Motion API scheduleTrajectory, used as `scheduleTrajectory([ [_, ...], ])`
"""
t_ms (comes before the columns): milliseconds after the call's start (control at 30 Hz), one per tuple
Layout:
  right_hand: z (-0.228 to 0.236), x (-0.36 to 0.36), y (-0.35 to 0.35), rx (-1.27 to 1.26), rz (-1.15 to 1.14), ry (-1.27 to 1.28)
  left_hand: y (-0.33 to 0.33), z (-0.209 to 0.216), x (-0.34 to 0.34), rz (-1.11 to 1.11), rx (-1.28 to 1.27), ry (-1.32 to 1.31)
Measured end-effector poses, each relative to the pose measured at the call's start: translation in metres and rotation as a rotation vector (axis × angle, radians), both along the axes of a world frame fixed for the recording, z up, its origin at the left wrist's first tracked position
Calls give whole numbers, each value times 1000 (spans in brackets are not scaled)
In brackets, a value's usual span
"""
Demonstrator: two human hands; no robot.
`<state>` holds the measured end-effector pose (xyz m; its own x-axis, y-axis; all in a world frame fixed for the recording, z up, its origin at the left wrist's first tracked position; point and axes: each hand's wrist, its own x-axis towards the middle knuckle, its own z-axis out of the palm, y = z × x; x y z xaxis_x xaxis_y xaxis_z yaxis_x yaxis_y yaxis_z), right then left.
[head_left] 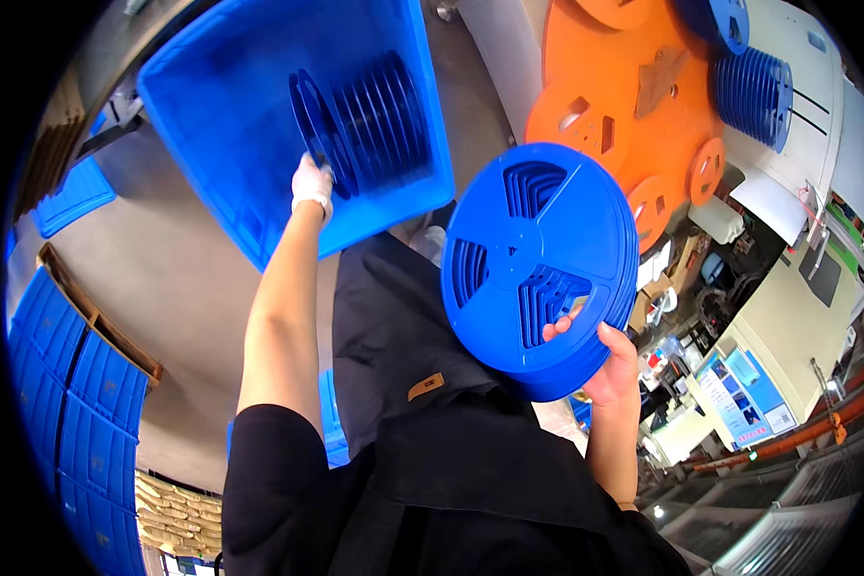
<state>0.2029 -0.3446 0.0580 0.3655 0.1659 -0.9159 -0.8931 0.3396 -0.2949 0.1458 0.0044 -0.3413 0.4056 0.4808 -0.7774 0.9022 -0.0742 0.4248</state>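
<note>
A stack of blue plastic reels (538,254) with cut-out windows is held in front of my body, tilted toward me. My right hand (612,370) grips it at the lower right, fingers through a window and thumb outside the rim. My left hand (312,184), in a white glove, reaches into a large blue bin (350,230). Its fingers close on the rim of a reel (324,130) standing on edge there; the fingertips are partly hidden. Beside that reel stands a row of several more reels (384,120), shaded dark.
An orange table (634,106) with round orange discs lies ahead right. A row of blue reels (754,96) rests beyond it by a white machine (835,134). Stacked blue bins (101,413) stand at the left. A cluttered bench (682,360) is at the right.
</note>
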Motion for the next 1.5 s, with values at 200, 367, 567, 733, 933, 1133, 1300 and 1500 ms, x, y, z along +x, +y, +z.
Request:
scheduleTrajectory([
  [200,-11,11,-4,64,-69,26,-16,-71,40,-126,-71,136],
  [367,-23,2,-16,5,-47,-17,-7,-111,26,-11,-223,62],
  [567,-24,-2,-5,39,-80,-185,-18,-37,19,-95,-126,-245],
  [733,1,-15,1,182,-194,-245,-105,191,43,-570,187,-807],
  [933,33,-35,-8,392,-127,-250,-198,359,31,-680,-108,-1209],
  [1133,49,-50,-20,452,-75,-333,-143,296,9,-807,562,-803],
  [1300,56,-49,-20,477,-57,-342,-182,389,-2,-799,-55,-1144],
  [1500,67,-51,-30,542,-88,-428,-111,247,-46,-876,400,-704],
])
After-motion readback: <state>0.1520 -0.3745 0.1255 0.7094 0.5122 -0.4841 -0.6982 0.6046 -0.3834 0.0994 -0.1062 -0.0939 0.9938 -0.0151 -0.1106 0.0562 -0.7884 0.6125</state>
